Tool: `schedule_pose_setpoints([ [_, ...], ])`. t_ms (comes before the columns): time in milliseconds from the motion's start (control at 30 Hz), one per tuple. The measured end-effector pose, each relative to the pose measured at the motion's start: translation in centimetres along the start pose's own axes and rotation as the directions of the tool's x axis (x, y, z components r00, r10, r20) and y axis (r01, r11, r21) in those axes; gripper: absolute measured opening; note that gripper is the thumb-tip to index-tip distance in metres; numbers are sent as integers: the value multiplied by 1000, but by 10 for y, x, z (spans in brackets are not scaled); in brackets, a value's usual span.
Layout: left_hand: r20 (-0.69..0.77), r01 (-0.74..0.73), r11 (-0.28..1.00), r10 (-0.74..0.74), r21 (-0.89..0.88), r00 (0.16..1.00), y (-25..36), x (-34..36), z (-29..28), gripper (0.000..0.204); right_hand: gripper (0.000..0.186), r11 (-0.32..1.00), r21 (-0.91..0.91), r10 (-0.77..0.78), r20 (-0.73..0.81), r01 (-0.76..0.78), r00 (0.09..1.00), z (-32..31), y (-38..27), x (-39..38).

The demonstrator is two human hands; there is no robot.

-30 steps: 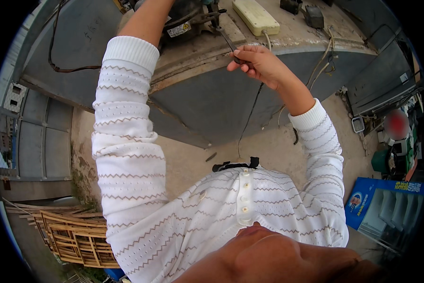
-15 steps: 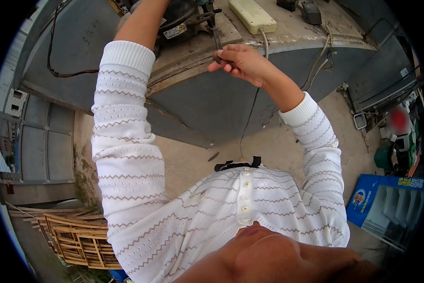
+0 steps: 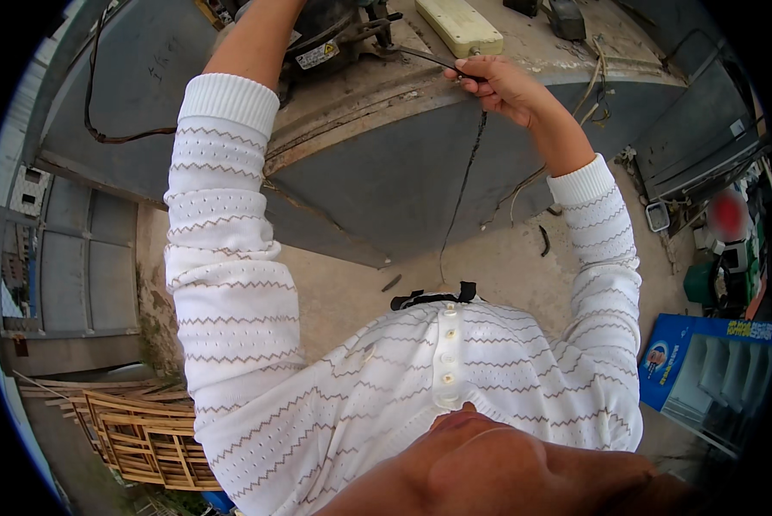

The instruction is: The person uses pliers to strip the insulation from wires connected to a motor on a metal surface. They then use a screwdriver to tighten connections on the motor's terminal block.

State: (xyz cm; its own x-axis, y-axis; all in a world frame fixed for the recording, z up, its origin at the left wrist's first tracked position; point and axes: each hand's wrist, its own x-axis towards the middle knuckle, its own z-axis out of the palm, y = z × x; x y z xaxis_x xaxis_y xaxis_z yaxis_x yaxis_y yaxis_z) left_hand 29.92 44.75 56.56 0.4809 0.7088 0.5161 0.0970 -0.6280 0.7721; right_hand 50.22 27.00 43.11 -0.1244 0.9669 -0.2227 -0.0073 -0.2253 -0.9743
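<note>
My right hand is closed around the end of a long, thin dark metal wrench. The wrench's other end meets the lower right side of a black compressor-like machine, which sits on the worn bench top and carries a label with a yellow warning mark. My left forearm reaches up past the machine's left side. The left hand itself lies beyond the upper edge, so its fingers do not show.
A cream power strip and dark adapter-like blocks lie on the bench. Cables hang over its front edge. Wooden frames stand at lower left, a blue shelf rack at right. Small dark pieces lie on the floor.
My right hand has swung right and slightly up with the wrench, which pointed toward me and now slants out to the right. The left arm has barely moved.
</note>
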Motion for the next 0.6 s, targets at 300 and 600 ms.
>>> schedule_pose_setpoints([
  [300,-9,-1,998,1,64,1000,2,-2,-4,14,29,950,-311,-16,-32,5,999,-35,-26,35],
  [600,32,-18,1000,19,-17,999,8,0,10,11,26,976,-159,-146,15,147,989,-62,-24,-4],
])
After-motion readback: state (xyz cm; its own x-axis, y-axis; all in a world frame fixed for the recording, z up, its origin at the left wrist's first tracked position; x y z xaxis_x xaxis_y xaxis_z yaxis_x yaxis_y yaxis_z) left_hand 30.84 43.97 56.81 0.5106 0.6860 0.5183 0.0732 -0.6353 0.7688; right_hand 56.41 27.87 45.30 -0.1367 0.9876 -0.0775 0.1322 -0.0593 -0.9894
